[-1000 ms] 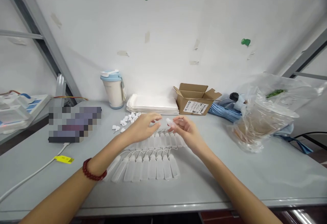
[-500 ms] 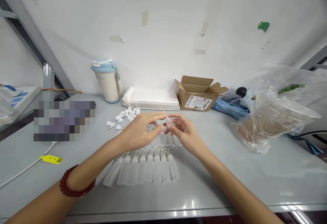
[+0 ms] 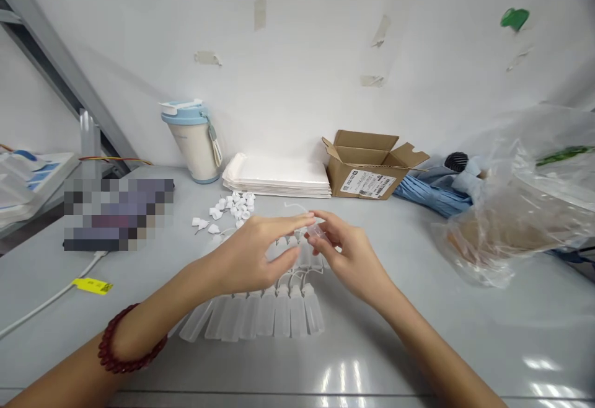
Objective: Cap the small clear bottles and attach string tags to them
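Note:
My right hand pinches a small translucent squeeze bottle between thumb and fingers, tilted above the table. A thin pale strap sticks out from the bottle's upper left. My left hand is open, thumb and fingers apart; its fingertips reach the bottle's left end, and whether they touch it I cannot tell. Below my hands lies a row of similar translucent bottles with looped straps at their necks. Part of another row shows behind, partly hidden by my hands. White caps, some with thin needle tips, lie in a loose pile behind my left hand.
Along the wall stand a cream tumbler with a blue lid, a stack of white envelopes and an open cardboard box. A plastic-wrapped item and blue cloth lie right. A white cable with a yellow tag runs left.
My left thumb and fingers have spread apart, away from the bottle. The bottle stays in my right hand and has tilted, its strap now pointing further left. The view has shifted slightly.

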Tool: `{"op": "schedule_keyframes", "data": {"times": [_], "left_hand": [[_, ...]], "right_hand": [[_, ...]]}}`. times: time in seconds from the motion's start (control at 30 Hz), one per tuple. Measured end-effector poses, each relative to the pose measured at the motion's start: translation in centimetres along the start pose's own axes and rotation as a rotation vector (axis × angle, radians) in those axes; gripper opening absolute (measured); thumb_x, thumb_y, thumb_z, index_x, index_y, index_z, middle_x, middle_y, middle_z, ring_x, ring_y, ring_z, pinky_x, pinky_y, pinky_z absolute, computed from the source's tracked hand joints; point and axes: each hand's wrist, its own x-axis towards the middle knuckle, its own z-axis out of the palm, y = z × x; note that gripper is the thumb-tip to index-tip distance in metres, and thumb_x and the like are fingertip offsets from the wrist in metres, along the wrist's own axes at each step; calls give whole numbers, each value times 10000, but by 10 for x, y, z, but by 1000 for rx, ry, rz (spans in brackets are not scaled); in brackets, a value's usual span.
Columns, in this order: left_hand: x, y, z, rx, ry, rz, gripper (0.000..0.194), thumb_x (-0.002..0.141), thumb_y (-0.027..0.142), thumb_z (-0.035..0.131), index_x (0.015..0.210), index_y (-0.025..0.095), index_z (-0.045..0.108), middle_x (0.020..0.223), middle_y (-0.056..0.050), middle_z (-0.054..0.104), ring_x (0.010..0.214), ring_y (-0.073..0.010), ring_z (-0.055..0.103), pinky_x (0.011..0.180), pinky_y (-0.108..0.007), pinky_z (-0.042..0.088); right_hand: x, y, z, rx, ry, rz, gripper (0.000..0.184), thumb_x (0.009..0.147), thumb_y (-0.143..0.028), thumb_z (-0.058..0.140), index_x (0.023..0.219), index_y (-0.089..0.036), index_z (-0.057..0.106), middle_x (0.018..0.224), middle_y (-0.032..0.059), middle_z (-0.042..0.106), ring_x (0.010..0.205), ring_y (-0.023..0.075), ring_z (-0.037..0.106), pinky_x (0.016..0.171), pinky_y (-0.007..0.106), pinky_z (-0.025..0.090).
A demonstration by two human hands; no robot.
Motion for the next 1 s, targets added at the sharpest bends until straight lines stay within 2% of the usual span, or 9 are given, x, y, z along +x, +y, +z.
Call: {"op": "schedule_keyframes", "data": {"times": [0.13,0.2,0.27,0.37,0.43,0.57,0.7,0.83,1.0], "left_hand": [[2,0,-6,-92,-102,-46,472,797,238,514,1264,294,558,1212,-8,635,992,-223,645,884,-389,519],[5,-6,-16,-184,-95,-101,389,805,284,523,1181,283,624,1156,-17,668,971,-224,650,830,-375,542],[10,-19,-29,-228,11,-202,322,809,326,531,1084,238,673,1048,-38,710,914,-218,665,756,-340,558],[14,-44,-47,-126,324,-376,269,808,325,521,942,163,690,794,-50,727,698,-174,662,648,-287,543],[15,-59,-54,12,396,-403,246,801,302,511,893,155,686,777,-50,713,688,-174,644,638,-287,524],[17,-76,-50,246,275,-278,227,789,248,479,873,167,674,904,-64,693,824,-195,617,736,-312,503],[15,-74,-33,250,77,-207,229,786,233,500,941,192,664,996,-57,673,923,-212,587,813,-336,486],[12,-70,-23,362,-57,-214,223,803,237,497,938,195,669,991,-79,657,1021,-257,541,854,-377,463],[11,-75,-20,530,-96,-292,199,812,264,493,846,186,673,926,-108,645,992,-290,537,769,-382,459]], "right_hand": [[-10,-5,-5,-188,8,-54,245,835,-230,499,1039,-262,629,687,27,652,580,193,595,559,327,432],[-15,-6,-9,-257,53,-98,226,833,-249,511,1013,-268,646,709,46,667,591,213,603,544,337,431],[-19,-7,-12,-285,109,-119,237,829,-273,528,1039,-277,640,741,60,680,600,227,612,526,344,436],[-21,-6,-14,-274,155,-106,236,836,-319,532,1054,-296,622,734,58,677,572,224,609,470,334,424],[-21,-3,-14,-259,156,-76,235,843,-349,524,1055,-294,607,735,54,675,567,220,609,441,322,417],[-14,4,-15,-231,121,-23,223,862,-376,497,1037,-269,584,745,44,676,611,215,627,481,319,453],[-7,12,-17,-231,180,-26,226,860,-382,502,1034,-255,572,785,45,682,644,210,637,533,321,471],[-3,15,-18,-202,201,-17,232,856,-365,510,1039,-236,572,820,52,687,666,202,641,569,316,480],[-3,7,-18,-69,101,-15,235,856,-335,511,1042,-207,578,852,54,688,679,173,643,601,292,481]]}}
